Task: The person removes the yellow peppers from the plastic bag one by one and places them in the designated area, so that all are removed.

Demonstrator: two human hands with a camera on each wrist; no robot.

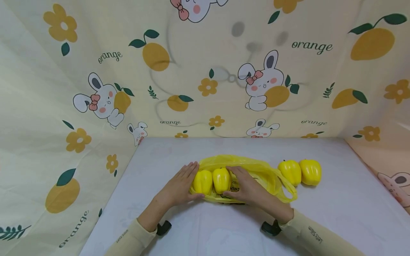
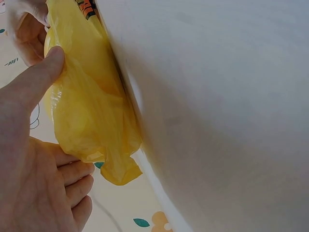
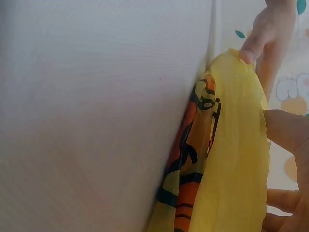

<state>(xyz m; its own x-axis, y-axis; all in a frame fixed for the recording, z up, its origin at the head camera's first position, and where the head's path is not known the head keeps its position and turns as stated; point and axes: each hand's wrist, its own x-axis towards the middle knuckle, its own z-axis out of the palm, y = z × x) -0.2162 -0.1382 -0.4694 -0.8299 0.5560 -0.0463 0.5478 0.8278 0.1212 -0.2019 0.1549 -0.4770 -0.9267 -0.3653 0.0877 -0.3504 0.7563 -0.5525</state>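
Two yellow bell peppers lie side by side in an open yellow plastic bag (image 1: pixel 266 174): a left pepper (image 1: pixel 203 182) and a right pepper (image 1: pixel 221 180). My left hand (image 1: pixel 179 185) cups the bag's left end, fingers extended along the far side, thumb near the front edge. In the left wrist view that thumb (image 2: pixel 50 67) presses the bag's outside. At the bag's mouth, my right hand (image 1: pixel 248 186) has fingers and thumb spread beside the right pepper's right side. In the right wrist view the bag's wall partly hides these fingers (image 3: pixel 285 200).
Two more yellow peppers stand on the white table (image 1: pixel 336 213) right of the bag: a nearer one (image 1: pixel 290 172) and an outer one (image 1: pixel 310 172). A bag handle loop (image 1: pixel 290 193) spreads toward them. Printed cloth (image 1: pixel 192 81) hangs behind and at both sides.
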